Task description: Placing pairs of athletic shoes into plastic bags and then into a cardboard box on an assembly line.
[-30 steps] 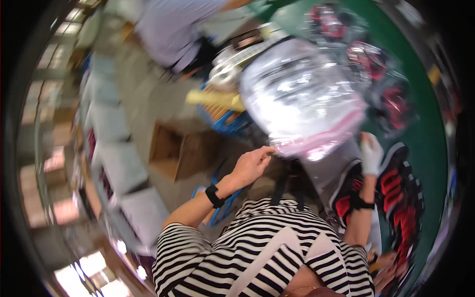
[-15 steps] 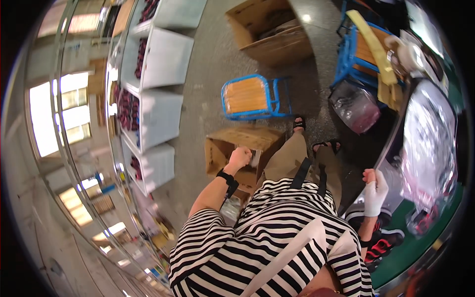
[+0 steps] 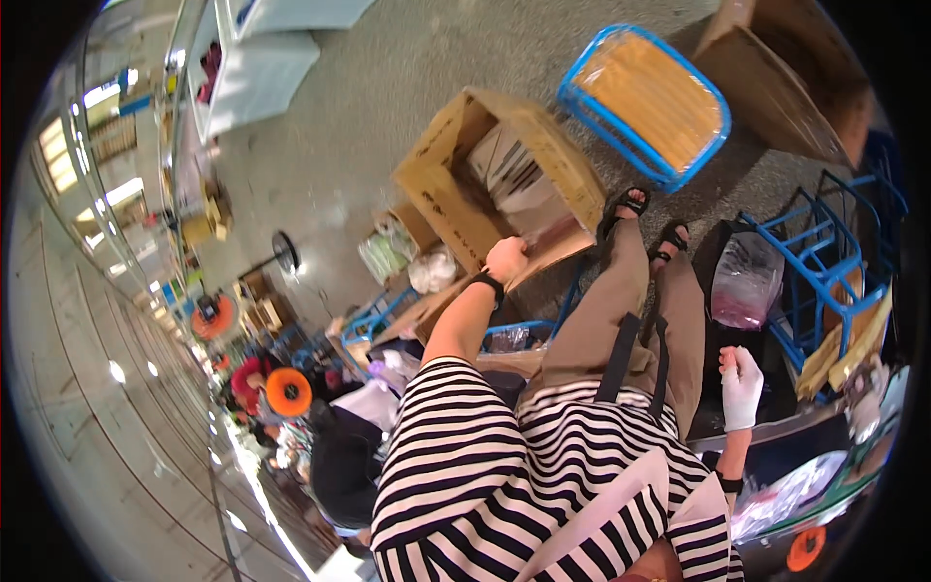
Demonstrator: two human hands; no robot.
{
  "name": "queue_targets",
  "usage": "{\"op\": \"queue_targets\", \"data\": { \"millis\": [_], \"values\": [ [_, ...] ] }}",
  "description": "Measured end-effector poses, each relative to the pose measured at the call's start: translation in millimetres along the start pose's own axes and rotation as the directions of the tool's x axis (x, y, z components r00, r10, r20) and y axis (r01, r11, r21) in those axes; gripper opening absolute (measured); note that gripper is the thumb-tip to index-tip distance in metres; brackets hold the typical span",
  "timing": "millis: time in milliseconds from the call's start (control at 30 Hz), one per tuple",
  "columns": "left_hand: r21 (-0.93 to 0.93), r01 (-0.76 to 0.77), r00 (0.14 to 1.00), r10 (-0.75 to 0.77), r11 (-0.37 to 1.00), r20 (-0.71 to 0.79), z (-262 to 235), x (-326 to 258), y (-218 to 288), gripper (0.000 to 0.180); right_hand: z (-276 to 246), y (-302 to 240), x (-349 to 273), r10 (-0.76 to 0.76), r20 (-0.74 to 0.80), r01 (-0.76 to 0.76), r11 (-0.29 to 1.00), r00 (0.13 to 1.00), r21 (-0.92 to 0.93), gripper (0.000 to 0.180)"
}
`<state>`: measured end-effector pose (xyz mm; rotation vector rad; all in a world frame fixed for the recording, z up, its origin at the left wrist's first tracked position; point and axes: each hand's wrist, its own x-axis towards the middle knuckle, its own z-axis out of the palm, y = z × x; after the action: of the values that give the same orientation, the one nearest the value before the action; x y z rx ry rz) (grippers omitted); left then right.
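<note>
My left hand, bare with a black band at the wrist, is closed at the near edge of an open cardboard box. Whatever its fingers hold, if anything, is hidden. Inside that box lie pale, flat wrapped items. My right hand wears a white glove that leaves reddish fingertips bare. Its fingers are curled, with nothing seen in them, beside my right leg and near the table edge. A clear plastic bag with pinkish contents sits beyond it.
A blue-framed stool with a wooden seat stands beyond my feet, beside another open carton. More blue stool frames crowd the right. White bins line the far left. People and orange fan-like discs are at left.
The view has swung left, bringing people and more boxes into sight. My left hand has gone from over the box's opening to its near edge. My right hand is now away from the table.
</note>
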<state>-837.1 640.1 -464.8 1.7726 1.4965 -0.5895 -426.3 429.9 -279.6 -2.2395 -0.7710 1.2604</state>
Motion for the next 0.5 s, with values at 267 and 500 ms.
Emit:
{"op": "queue_targets", "data": {
  "millis": [267, 500],
  "values": [
    [-0.141, 0.121, 0.993, -0.118, 0.983, 0.024, 106, 106, -34, 0.026, -4, 75, 72, 0.222, 0.223, -0.144, 0.937, 0.949, -0.320, 0.018],
    [0.025, -0.093, 0.993, 0.091, 0.995, 0.069, 187, 183, -39, 0.023, -2, 101, 116, 0.443, 0.196, -0.340, 0.849, 0.875, -0.403, 0.023]
  ]
}}
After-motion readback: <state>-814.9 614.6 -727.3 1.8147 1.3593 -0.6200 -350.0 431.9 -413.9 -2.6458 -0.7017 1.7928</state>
